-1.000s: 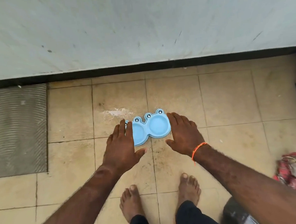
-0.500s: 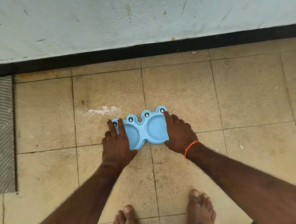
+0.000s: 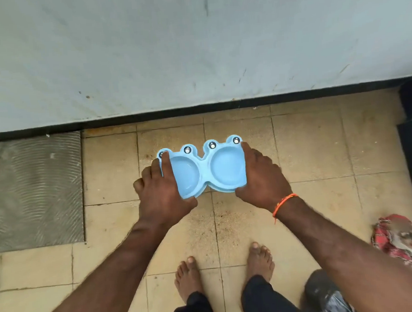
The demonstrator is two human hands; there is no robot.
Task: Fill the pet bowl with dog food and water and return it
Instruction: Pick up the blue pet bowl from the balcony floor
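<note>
**Empty bowl in both hands, filling yet to come**

The pet bowl, a pale blue double dish with little frog eyes along its far edge, sits in the middle of the frame, held over the tan floor tiles just short of the wall. Both of its round wells look bare: no kibble, and no water that I can make out, though a thin film would be hard to tell on that glossy plastic. Whether its underside is touching the floor or is just off it, I cannot say.

The left hand grips the bowl's left end, fingers laid over the rim and thumb tucked under the near edge. The right hand grips the right end the same way; an orange thread circles that wrist.

Below, two bare feet stand on the tiles. A ribbed grey mat lies at the left, a red patterned cloth at the lower right, and the pale wall fills the top.

By my reckoning the job is at its start: the bowl is in hand, while food, water and the return all remain.
</note>
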